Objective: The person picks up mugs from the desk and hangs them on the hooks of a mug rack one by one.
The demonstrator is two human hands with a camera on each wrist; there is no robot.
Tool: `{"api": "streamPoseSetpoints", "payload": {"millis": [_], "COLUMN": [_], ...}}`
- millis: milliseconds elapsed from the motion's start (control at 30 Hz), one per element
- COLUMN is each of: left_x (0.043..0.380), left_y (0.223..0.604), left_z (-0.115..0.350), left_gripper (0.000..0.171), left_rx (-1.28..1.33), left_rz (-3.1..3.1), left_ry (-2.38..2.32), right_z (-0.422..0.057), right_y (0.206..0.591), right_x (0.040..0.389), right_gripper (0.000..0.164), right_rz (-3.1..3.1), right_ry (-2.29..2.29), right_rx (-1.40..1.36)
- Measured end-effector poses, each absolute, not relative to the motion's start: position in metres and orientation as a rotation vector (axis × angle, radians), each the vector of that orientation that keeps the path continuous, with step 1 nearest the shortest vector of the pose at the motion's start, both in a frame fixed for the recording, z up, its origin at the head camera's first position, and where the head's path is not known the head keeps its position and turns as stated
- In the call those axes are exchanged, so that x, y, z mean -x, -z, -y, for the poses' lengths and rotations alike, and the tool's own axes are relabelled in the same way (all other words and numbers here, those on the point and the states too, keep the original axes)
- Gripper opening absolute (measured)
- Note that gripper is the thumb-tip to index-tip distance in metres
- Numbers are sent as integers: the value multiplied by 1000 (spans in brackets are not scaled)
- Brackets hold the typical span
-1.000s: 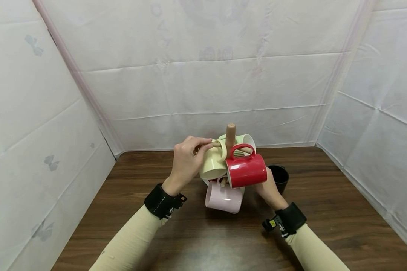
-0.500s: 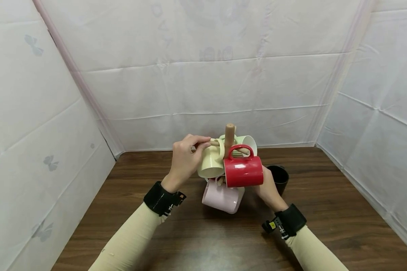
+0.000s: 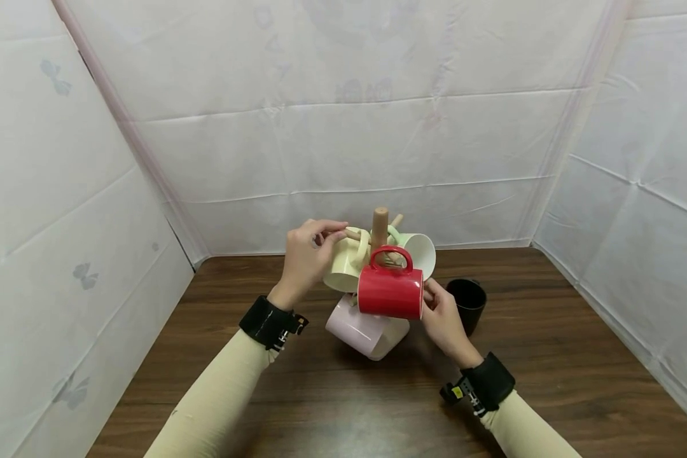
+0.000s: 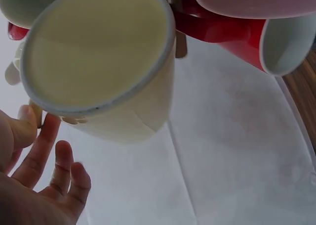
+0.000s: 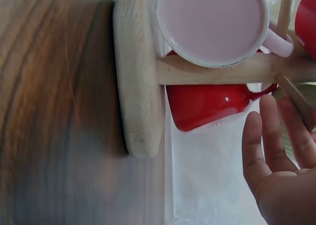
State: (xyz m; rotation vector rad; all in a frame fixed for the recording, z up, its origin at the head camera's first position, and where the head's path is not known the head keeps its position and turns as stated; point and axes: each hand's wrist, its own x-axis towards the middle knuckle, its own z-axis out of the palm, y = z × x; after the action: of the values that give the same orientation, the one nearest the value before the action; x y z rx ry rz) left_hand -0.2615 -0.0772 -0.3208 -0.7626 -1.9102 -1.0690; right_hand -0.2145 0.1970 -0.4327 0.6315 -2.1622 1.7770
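Note:
A wooden mug tree [image 3: 380, 224] stands on the table with several mugs hanging from its pegs. My left hand [image 3: 309, 253] pinches the tip of an upper peg that carries a yellow mug [image 3: 343, 270]; this mug's base fills much of the left wrist view. My right hand [image 3: 443, 318] is beside a red mug [image 3: 390, 291]. In the right wrist view, its fingers [image 5: 269, 131] are at the tip of a lower bare peg [image 5: 296, 100], the thumb out of frame. A pink mug [image 3: 357, 327] hangs low in front, a pale green mug [image 3: 418, 254] behind.
A black mug [image 3: 466, 302] stands on the wooden table [image 3: 343, 407] just right of my right hand. Another red mug [image 5: 210, 104] hangs low on the tree. White sheeting [image 3: 343, 146] walls the back and both sides.
The mug tree has turned clockwise as seen from above. The pink and red mugs in front swung left, and the green mug shows more at right. My left hand shifted slightly left and away.

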Motion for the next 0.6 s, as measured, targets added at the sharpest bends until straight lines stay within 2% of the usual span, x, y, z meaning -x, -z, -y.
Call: {"api": "streamPoseSetpoints", "payload": {"millis": [300, 600], "left_x": [277, 286], "left_y": [321, 317], "left_z": [83, 84], "left_gripper": [13, 14], "left_rx": [762, 733], "left_rz": [1948, 1994], "left_ry": [1102, 1163], "right_z": [-185, -170], "right_y": [431, 433], "right_x": [202, 182], "right_gripper": [16, 19], "right_rz": [2151, 2106], "right_ry": [-1747, -1889], "right_rx": [-592, -665]}}
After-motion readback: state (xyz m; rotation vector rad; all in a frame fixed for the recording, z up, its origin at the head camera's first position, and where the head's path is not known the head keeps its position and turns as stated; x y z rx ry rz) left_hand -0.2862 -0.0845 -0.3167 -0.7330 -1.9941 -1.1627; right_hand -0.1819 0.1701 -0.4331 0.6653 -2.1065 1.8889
